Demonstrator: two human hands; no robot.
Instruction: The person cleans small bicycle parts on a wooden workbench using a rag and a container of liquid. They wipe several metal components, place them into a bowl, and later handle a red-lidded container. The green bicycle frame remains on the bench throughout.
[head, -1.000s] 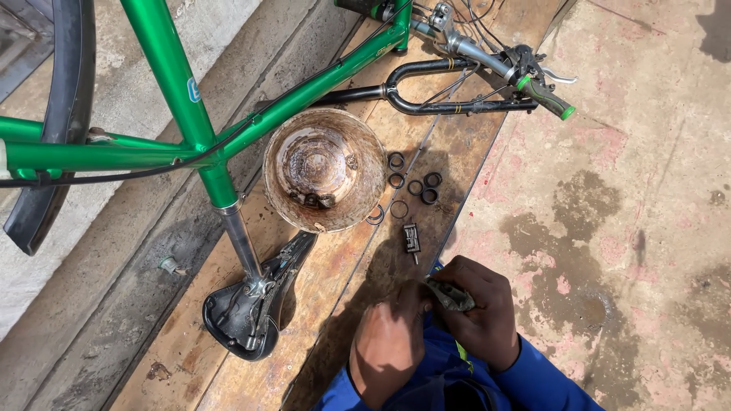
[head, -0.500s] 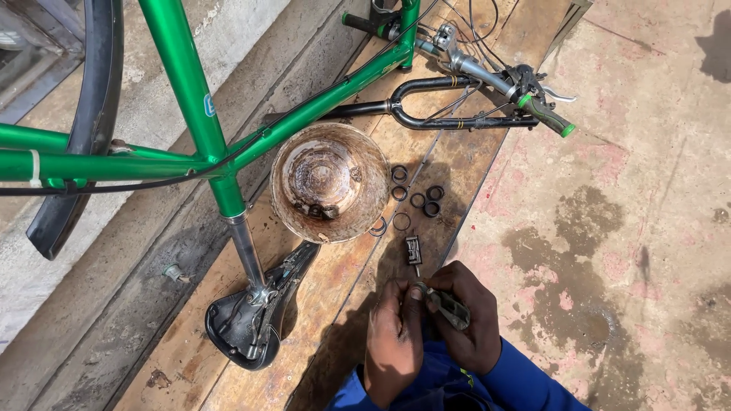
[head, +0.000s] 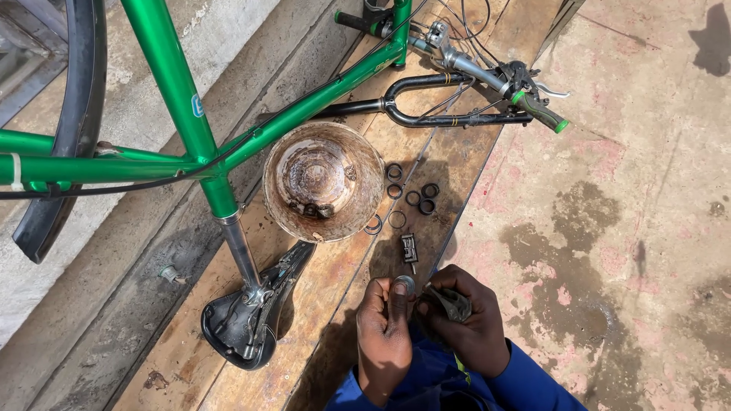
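Note:
My left hand [head: 383, 331] pinches a small round metal ring [head: 404, 285] at its fingertips, just above the wooden plank [head: 343, 266]. Beside it, touching, my right hand [head: 468, 323] is closed on a dirty grey rag [head: 454, 304]. Both hands sit low in the view, with blue sleeves behind them. Just ahead of them lie a small dark metal part [head: 410, 247] and several loose black rings [head: 411, 194]. A rusty metal bowl [head: 324, 181] with small parts in it stands further ahead on the left.
A green bicycle frame [head: 190, 114] stands upside down, its black saddle [head: 244, 320] resting on the planks and its handlebar [head: 495, 80] at the top. A wheel [head: 72, 129] is at left. A stained concrete floor [head: 609, 228] lies to the right.
My left hand has come forward from a loose fist to meet the right hand and now holds the ring up at its fingertips. The view has shifted slightly.

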